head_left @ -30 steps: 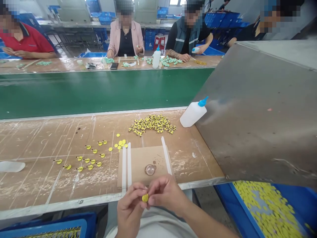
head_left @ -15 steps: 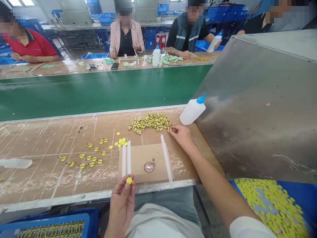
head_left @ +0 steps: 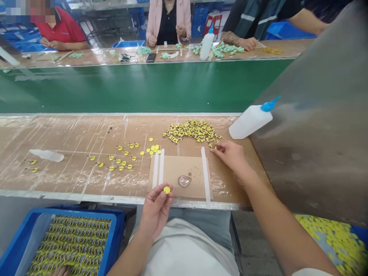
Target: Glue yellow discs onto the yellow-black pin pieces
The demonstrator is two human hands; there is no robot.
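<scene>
My left hand (head_left: pixel 156 209) is closed in a pinch around a round yellow disc (head_left: pixel 166 189), held up over the table's front edge. At the near right edge of a heap of small yellow-and-dark pieces (head_left: pixel 195 129), my right hand (head_left: pixel 231 156) has thumb and forefinger around one small yellow-and-dark piece (head_left: pixel 212 146). Below that hand lies a cardboard sheet (head_left: pixel 175 168) with white tape strips and a small clear round dish (head_left: pixel 184 181) on it. Several loose yellow discs (head_left: pixel 152 148) lie beyond its left corner.
A white squeeze bottle (head_left: pixel 250 122) leans against the metal panel (head_left: pixel 316 115) at right. Several joined yellow pieces (head_left: pixel 117 161) and another bottle (head_left: pixel 47 155) lie leftward. A blue crate (head_left: pixel 115 230) holds rows of pieces; a hand (head_left: pixel 61 271) reaches into it. Co-workers sit across the green belt (head_left: pixel 143 86).
The view has tilted down and shifted left, showing more of the crate. My right hand has a small piece at its fingertips, just off the heap. My left hand still holds the disc.
</scene>
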